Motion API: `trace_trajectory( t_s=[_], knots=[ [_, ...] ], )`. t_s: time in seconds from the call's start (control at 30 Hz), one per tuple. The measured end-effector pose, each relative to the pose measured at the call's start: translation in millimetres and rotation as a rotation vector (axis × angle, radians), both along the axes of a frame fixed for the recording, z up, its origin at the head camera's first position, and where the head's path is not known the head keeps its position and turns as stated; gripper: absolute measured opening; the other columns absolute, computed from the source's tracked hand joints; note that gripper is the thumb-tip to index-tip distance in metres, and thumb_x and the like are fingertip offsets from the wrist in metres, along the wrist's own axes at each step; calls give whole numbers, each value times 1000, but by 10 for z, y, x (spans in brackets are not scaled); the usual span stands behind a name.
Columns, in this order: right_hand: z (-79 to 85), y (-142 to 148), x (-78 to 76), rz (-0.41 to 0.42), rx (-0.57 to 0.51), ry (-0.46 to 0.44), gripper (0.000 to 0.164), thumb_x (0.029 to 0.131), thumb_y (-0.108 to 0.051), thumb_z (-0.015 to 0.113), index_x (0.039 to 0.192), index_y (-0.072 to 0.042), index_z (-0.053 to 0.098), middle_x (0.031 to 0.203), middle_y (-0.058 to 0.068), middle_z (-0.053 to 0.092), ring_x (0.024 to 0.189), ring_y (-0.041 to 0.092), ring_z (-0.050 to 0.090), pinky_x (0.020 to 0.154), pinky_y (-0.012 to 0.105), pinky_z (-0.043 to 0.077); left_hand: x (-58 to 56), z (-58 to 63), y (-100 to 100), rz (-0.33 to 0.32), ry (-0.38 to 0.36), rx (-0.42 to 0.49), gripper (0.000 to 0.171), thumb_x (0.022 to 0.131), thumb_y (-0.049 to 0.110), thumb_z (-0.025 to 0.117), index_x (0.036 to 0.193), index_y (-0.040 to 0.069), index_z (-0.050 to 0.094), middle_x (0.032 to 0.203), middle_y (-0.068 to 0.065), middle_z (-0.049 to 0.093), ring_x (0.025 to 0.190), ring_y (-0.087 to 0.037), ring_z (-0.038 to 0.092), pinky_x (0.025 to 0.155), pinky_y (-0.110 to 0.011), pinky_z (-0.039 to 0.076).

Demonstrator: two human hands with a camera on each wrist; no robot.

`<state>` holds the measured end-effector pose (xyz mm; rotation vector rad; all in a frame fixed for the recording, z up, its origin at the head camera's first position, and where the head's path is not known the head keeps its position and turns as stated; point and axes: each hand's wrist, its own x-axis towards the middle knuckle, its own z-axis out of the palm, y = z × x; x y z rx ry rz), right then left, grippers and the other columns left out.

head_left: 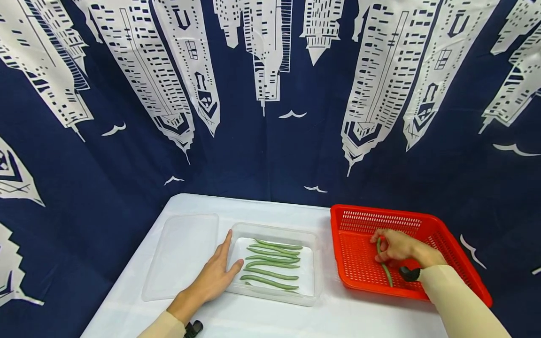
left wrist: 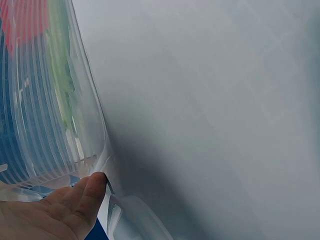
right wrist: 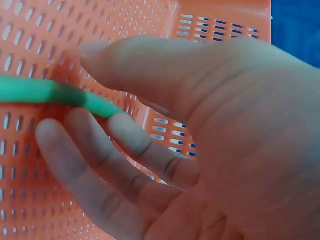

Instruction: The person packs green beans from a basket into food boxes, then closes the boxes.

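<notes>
My left hand (head_left: 215, 276) rests at the left side of a clear plastic container (head_left: 313, 241), thumb spread over its near-left rim and fingers extended along the wall. Inside the container, several green beans (head_left: 271, 273) lie side by side in a rough row. Over on the right, my right hand (head_left: 397, 248) reaches into a red plastic basket (head_left: 351, 256). One green bean (head_left: 386, 274) lies there under that hand. In the right wrist view, the fingertips (right wrist: 122, 130) touch or nearly touch this green bean (right wrist: 27, 91), while the thumb stands apart from it.
A flat translucent lid (head_left: 181, 253) lies on the white table (head_left: 249, 319) to the left of the container. Behind the table hangs a dark blue cloth (head_left: 266, 155) printed with white buildings. The basket stands at the table's right edge.
</notes>
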<state>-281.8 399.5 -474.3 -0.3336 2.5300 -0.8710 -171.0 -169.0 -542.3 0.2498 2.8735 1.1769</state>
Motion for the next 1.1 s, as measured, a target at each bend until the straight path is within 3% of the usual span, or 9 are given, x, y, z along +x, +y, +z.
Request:
trace_trajectory(
  t_s=[0.17,0.3,0.63,0.83,1.1],
  knots=[
    [-32,17,9,-33,-62,-82,48,91,14,86,132,11,61,84,7,63,77,22,69,69,38,64,3,12,1,-1,7,-2,96,120,50,61,190,21,3,190,-29,31,172,-57,40,137,-78,37],
    [-82,50,7,-34,-96,-116,49,90,20,79,133,13,57,85,13,73,81,23,76,72,40,67,9,25,0,-5,12,-1,96,120,50,60,190,22,2,189,-29,31,171,-58,41,136,-78,37],
    [-188,147,18,-23,-183,-108,50,88,22,78,133,16,57,87,10,63,78,25,70,71,37,69,10,20,0,-11,13,-2,97,120,52,60,190,23,1,190,-29,30,172,-57,39,137,-78,36],
    [-180,154,21,-5,-182,-62,54,87,23,77,137,17,58,97,15,65,79,25,64,69,33,66,7,24,-4,-14,24,0,97,120,51,60,190,21,1,190,-30,30,172,-57,39,137,-77,36],
    [-87,143,29,35,-152,57,57,83,22,79,136,15,61,113,24,66,100,28,63,71,28,62,16,28,-6,-16,18,2,97,120,52,60,190,21,1,190,-30,30,172,-57,39,137,-78,36]
  ],
)
